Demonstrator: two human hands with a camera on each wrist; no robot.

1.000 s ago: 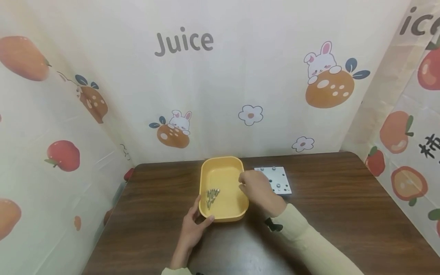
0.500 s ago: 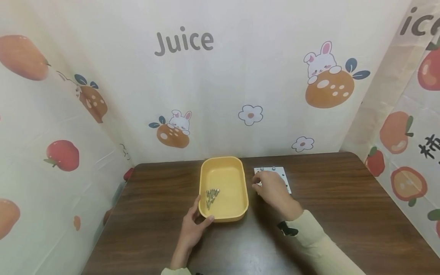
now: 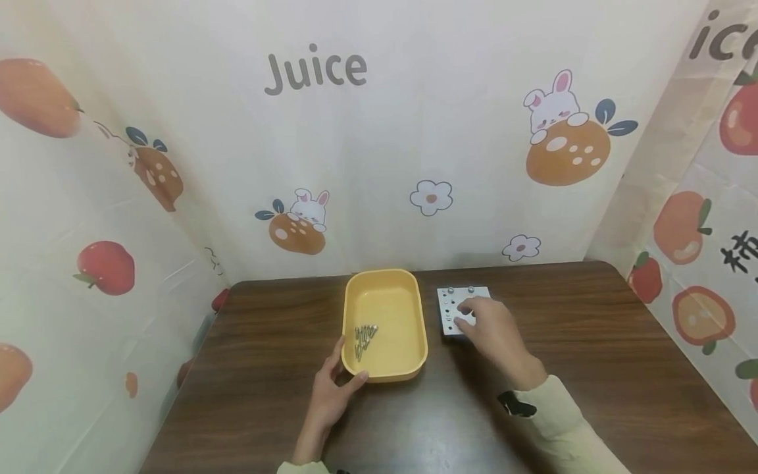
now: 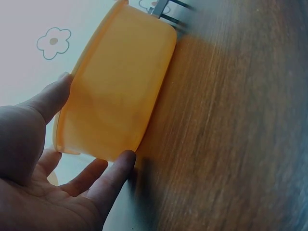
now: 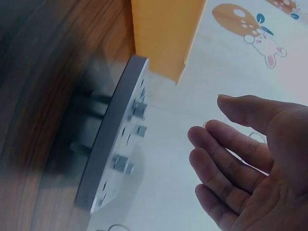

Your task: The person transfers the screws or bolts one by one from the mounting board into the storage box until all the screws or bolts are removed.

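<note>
A yellow plastic tray (image 3: 395, 316) stands on the table with several small metal screws (image 3: 365, 337) lying in its left side. My left hand (image 3: 329, 396) holds the tray's near left corner, thumb and fingers against its outer wall. A white plate (image 3: 447, 321) with holes is to the right of the tray, raised on legs that show in the right wrist view. Bolt heads (image 5: 121, 163) stick out of its upper face. Over the plate's right part is my right hand (image 3: 496, 332), fingers loosely bent, with nothing between them in the right wrist view.
The brown wooden table (image 3: 254, 382) carries the tray and the plate near its back edge. A printed curtain (image 3: 367, 145) with fruit and rabbits hangs behind and at both sides.
My right hand has moved right from the tray's edge to above the plate, uncovering the plate's left part. The left hand and the tray stay in place.
</note>
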